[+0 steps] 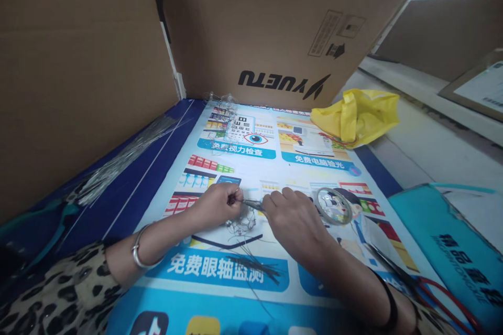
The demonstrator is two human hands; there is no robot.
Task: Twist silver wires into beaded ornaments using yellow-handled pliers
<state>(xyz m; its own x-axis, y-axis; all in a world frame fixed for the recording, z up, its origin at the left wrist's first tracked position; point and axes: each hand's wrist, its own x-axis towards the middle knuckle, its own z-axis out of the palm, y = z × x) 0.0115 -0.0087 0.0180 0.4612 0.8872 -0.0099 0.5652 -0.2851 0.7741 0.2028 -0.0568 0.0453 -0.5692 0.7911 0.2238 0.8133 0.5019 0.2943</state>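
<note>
My left hand (220,203) is closed in a pinch on a tangle of thin wire (242,224) with small clear beads, which hangs below the fingertips. My right hand (293,219) is wrapped round pliers (254,204). Their slim metal jaws point left and reach my left fingertips; the handles are hidden in the palm. Just below both hands, loose cut lengths of dark wire (257,267) lie on the printed poster sheet (188,301). To the right of my right hand rests a round, clear-rimmed dish or ring (334,205).
Scissors (396,272) with red handles lie by my right forearm, near a teal box (451,251). A silver wire bundle (126,162) and a teal-handled tool (58,230) are left. More beaded wire (222,101), a yellow bag (357,117) and a cardboard wall (271,25) stand behind.
</note>
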